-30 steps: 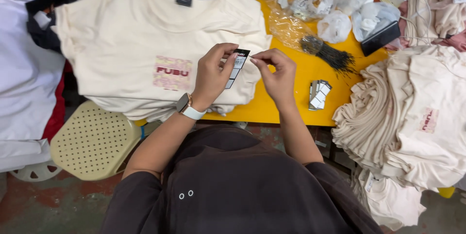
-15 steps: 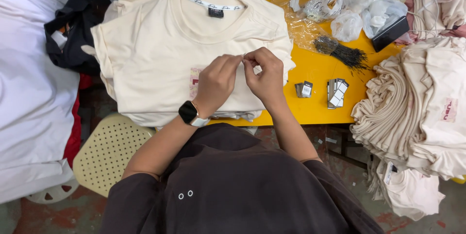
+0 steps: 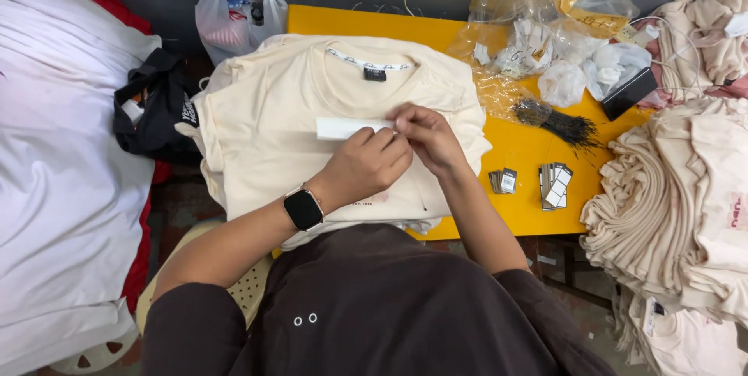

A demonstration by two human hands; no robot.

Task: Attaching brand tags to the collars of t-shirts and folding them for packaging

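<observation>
A stack of cream T-shirts (image 3: 273,127) lies on the yellow table (image 3: 514,158), collar away from me. My left hand (image 3: 366,164), with a black watch on the wrist, and my right hand (image 3: 427,136) meet over the top shirt's chest. Between their fingers they hold a narrow white paper tag (image 3: 343,127) that sticks out to the left. Right of my hands lie two small piles of black and white tags (image 3: 555,184) and a bundle of black strings (image 3: 565,127).
Clear plastic bags (image 3: 545,41) crowd the table's far right, beside a dark box (image 3: 629,92). A heap of cream shirts (image 3: 678,212) fills the right side. A white cloth pile (image 3: 62,189), a black bag (image 3: 152,115) and a white carrier bag (image 3: 234,14) are at left.
The view has tilted, so the shirt stack sits lower in frame. My hands moved up the shirt's chest together, and a white tag now shows between them instead of the black and white one.
</observation>
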